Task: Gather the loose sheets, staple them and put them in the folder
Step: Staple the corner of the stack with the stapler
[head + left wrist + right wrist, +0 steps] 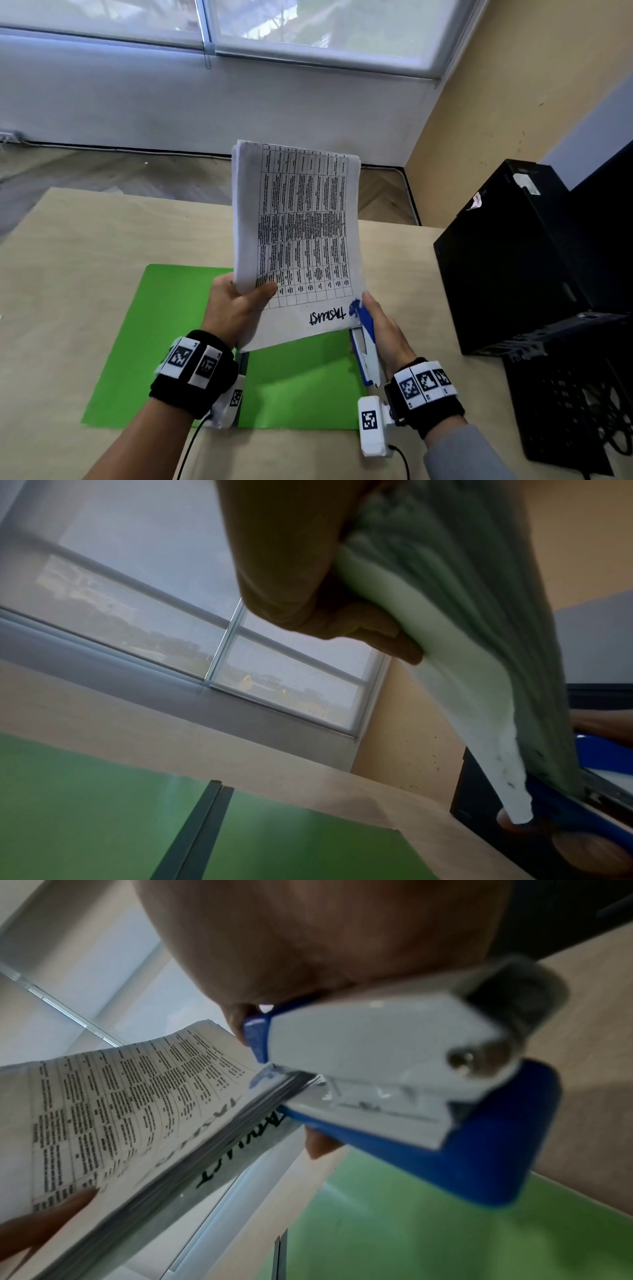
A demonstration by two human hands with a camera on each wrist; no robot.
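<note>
My left hand (239, 301) grips a thick stack of printed sheets (298, 233) by its near left corner and holds it upright above the table, thumb on the top page. The top sheet carries a printed table and a handwritten word. My right hand (380, 329) grips a blue and white stapler (364, 346), whose mouth sits over the stack's near right corner (287, 1088). In the left wrist view the stack (479, 669) fans down into the stapler (565, 804). An open green folder (164, 342) lies flat on the table under both hands.
A wooden table (68, 257) holds the folder. A black computer tower (507, 260) and a black mesh rack (565, 394) stand at the right. Beyond the table's far edge are the floor, a white wall and a window (308, 27).
</note>
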